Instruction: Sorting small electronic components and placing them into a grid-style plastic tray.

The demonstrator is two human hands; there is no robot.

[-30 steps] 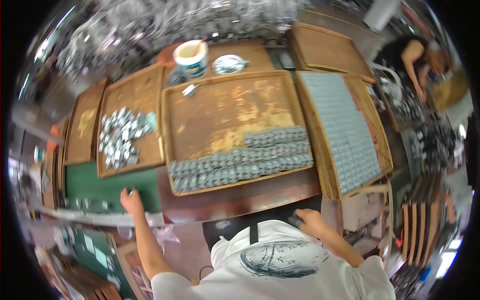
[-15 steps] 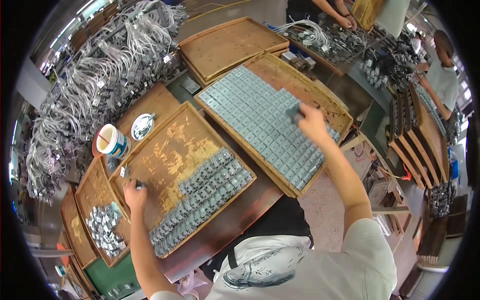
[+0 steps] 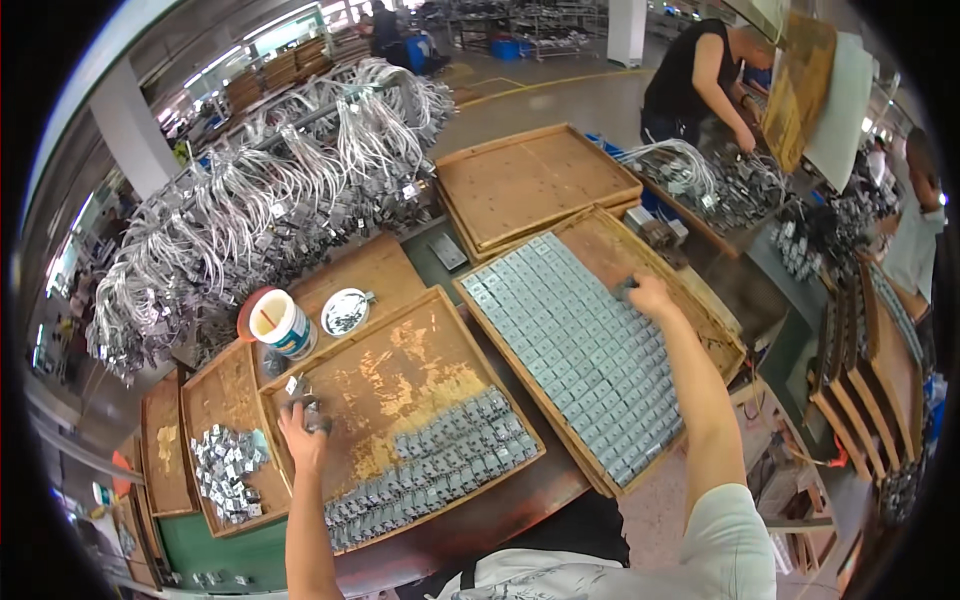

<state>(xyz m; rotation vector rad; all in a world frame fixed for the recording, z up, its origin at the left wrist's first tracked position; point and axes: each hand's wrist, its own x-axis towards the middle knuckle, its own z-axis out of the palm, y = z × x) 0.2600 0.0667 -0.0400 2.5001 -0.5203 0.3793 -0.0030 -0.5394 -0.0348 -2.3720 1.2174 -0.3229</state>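
Note:
My left hand [image 3: 303,437] is at the left side of a wooden tray [image 3: 375,350], fingers closed around a small grey metal part [image 3: 314,413]. A shiny square metal piece [image 3: 291,385] is just beyond its fingertips. Rows of grey metal parts with dark pins [image 3: 440,465] line the near right side of this tray. My right hand [image 3: 655,298] pinches a small dark grey block [image 3: 628,285] at the far edge of the grey square blocks [image 3: 570,350], which are packed in rows in the right-hand wooden tray [image 3: 710,335].
A white tub [image 3: 280,325] and a white bowl of small parts [image 3: 345,312] stand behind the left tray. Loose metal pieces [image 3: 230,470] lie in another tray. Bundled white cables [image 3: 290,190] hang at the back left. Co-workers [image 3: 700,80] stand across and at right.
The view has tilted up, showing more of the room. My right hand, still with its block, has shifted away from me to the edge of the rows. My left hand stays near the same spot.

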